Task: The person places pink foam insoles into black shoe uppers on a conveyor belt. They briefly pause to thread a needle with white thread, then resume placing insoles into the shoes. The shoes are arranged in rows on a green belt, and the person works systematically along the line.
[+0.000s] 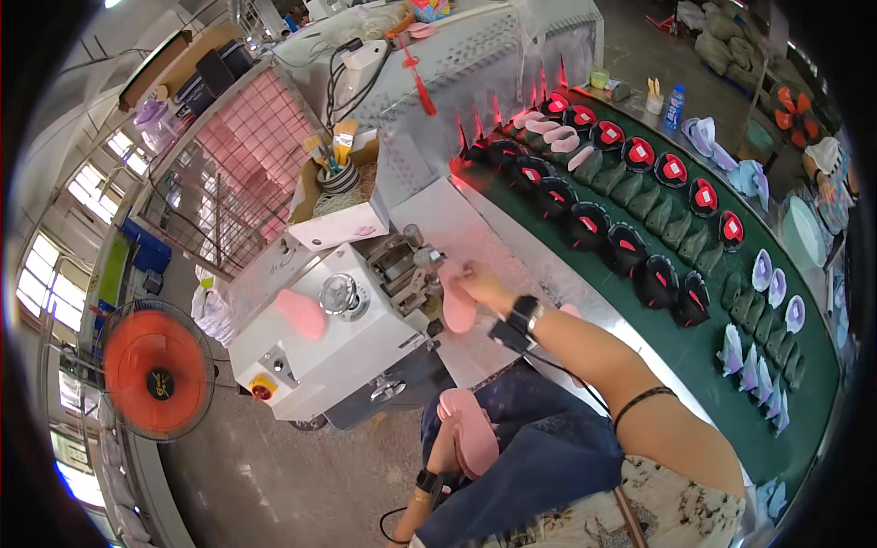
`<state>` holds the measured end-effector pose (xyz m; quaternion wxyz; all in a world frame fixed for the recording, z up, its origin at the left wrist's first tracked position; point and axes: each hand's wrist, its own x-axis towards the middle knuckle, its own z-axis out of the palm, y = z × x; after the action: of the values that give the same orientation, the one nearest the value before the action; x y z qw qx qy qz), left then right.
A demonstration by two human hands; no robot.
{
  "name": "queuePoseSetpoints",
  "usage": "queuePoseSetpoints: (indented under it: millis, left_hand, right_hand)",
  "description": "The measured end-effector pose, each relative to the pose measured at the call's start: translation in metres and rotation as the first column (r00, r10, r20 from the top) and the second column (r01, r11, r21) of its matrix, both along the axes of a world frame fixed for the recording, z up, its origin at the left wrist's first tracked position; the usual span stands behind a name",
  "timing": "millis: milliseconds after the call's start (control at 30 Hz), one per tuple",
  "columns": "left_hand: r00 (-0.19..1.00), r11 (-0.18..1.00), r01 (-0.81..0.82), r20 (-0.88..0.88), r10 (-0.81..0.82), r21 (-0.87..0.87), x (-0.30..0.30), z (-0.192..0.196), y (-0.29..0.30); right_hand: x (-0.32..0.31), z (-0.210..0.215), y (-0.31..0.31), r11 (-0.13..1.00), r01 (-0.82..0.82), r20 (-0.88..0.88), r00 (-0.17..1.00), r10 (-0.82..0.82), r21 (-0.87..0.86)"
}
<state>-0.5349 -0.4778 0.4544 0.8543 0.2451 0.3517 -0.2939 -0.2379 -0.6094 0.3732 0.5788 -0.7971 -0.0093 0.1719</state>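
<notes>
My right hand [479, 284] pinches the edge of a pink insole [459, 310], whose far end meets the metal working head [413, 267] of a white bench machine [333, 342]. The exact contact between insole and head is too small to tell. Close to my body, over the dark blue apron [557, 457], my left hand [445, 437] grips another pink insole [475, 438] by its side. Whether that is a single piece or a stack, I cannot tell. One more pink insole [301, 313] lies on the machine's top, beside a round chrome knob [339, 293].
At right, a green conveyor belt [585, 265] carries rows of black shoe parts with red insides [627, 248], dark green pieces and lilac shoe uppers [731, 352]. Behind the machine stands an open carton [343, 224] with brushes. An orange fan [157, 370] is at left.
</notes>
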Motion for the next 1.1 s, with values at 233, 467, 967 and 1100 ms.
queuePoseSetpoints:
  millis: [233,467,967,1100]
  left_hand:
    - [0.989,0.970,0.119,0.065,-0.135,0.213,-0.012,0.015,-0.008]
    - [0.995,0.970,0.091,-0.048,-0.082,0.223,0.021,0.022,-0.006]
    - [0.935,0.964,0.106,-0.353,-0.014,0.242,0.069,-0.031,-0.024]
    - [0.922,0.956,0.226,-0.359,-0.148,0.185,0.086,-0.040,-0.011]
  right_hand:
    - [0.000,0.040,-0.024,0.949,0.214,0.688,0.726,0.003,-0.230]
    - [0.009,-0.001,-0.001,0.977,0.142,0.327,0.941,-0.084,-0.159]
    - [0.176,-0.096,-0.239,0.617,0.775,-0.098,0.630,-0.770,0.133]
    - [0.213,-0.164,-0.337,0.582,0.762,0.157,0.561,-0.813,0.285]
